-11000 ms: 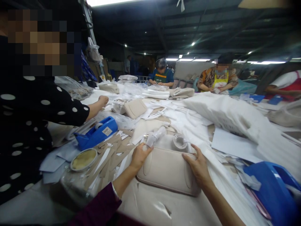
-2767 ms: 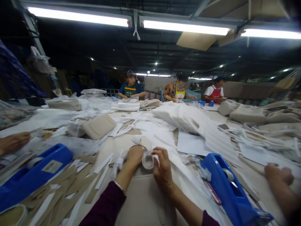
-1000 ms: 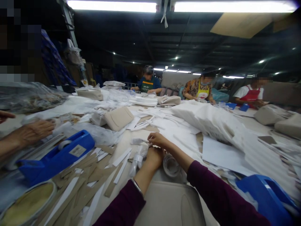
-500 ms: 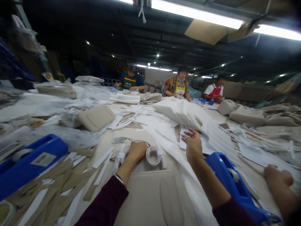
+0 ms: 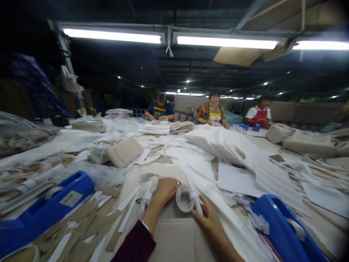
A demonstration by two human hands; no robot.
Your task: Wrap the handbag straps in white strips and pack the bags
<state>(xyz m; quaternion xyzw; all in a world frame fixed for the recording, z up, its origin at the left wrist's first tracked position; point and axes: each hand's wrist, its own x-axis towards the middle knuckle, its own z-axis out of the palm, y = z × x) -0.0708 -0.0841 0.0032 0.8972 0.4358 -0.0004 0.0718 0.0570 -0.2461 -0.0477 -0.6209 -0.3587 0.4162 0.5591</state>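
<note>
A beige bag [image 5: 174, 242] lies flat in front of me on the table. My left hand [image 5: 165, 190] rests at its far edge, fingers curled around a bag handle wrapped in white plastic [image 5: 148, 190] that sticks out to the left. Just right of that hand sits a roll of clear tape [image 5: 185, 198]. My right hand [image 5: 208, 220] lies on the bag below the roll, its fingertips touching the roll's near side without closing on it.
Blue tape dispensers stand at the left [image 5: 46, 211] and right [image 5: 283, 229]. Brown and white paper strips [image 5: 109, 218] litter the left. Another beige bag [image 5: 124, 151] and a white fabric pile [image 5: 226, 143] lie farther back. Three people [image 5: 212, 112] work at the far end.
My right hand has come back from the white sheet on the right to the tape roll. My left hand has stayed at the bag's edge. The camera has shifted slightly.
</note>
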